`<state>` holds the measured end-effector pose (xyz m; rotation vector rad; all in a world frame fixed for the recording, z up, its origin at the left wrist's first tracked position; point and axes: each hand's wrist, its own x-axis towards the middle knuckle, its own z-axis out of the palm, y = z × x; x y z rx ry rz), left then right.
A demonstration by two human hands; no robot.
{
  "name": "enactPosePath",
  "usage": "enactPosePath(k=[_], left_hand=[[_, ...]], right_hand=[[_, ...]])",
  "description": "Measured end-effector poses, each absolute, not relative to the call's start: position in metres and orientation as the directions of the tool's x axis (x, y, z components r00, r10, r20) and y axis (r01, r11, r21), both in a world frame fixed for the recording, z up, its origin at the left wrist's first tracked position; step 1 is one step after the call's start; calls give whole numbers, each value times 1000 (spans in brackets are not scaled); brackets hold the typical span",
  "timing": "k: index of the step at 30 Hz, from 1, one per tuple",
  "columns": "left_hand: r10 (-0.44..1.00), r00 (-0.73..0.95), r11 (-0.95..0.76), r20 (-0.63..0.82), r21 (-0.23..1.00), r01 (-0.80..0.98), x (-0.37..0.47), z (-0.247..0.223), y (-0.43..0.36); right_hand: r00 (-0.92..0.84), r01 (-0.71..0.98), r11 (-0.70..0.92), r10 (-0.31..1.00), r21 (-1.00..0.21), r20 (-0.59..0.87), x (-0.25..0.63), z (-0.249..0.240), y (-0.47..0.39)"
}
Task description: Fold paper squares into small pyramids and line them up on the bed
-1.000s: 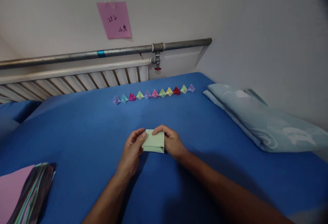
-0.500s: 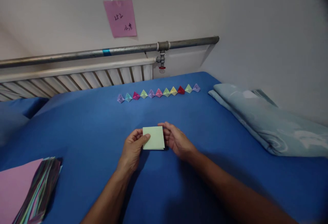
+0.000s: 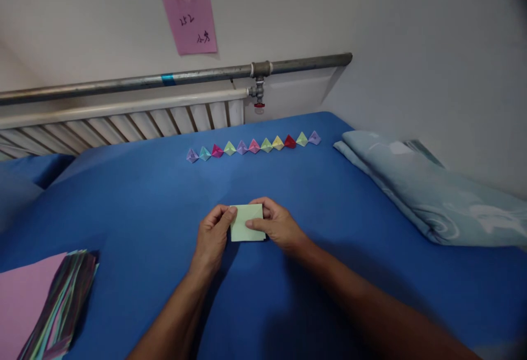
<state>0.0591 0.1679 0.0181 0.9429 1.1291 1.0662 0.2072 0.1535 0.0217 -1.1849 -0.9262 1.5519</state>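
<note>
A pale green sheet of paper (image 3: 242, 231), folded into a small square of several layers, is held up over the blue bed sheet (image 3: 135, 201). My left hand (image 3: 213, 236) pinches its left edge, thumb on the upper left corner and fingers behind. From the other side, my right hand (image 3: 280, 227) grips the right part, its thumb lying flat across the front and its fingers behind the top edge. Beyond the hands, a row of small folded paper shapes (image 3: 254, 145) in several colours lies across the bed.
At the lower left lies a stack of coloured paper (image 3: 28, 299) with a pink sheet on top. A folded light-blue blanket (image 3: 411, 190) rests at the right by the wall. Behind the bed are a white radiator (image 3: 140, 124), a metal pipe (image 3: 214, 74) and a pink note (image 3: 191, 22).
My right thumb has come down onto the front of the green paper, and the right hand now grips it. My left thumb has shifted up toward the top left corner. The view has tilted slightly.
</note>
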Motion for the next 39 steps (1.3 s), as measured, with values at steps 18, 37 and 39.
enactPosePath(k=[18,37,39], left_hand=[[969,37,242,-244,914,-326,60,18,171],[972,137,199,-192,979,-40,61,25,160],[972,145,196,-188,980,-42,61,24,160]], right_hand=[[-223,30,-310,925,-950,-309,217,23,158],[-107,119,-145,982,-982,-158,213,29,150],[-85,111,-143,985,-983,-153,214,27,150]])
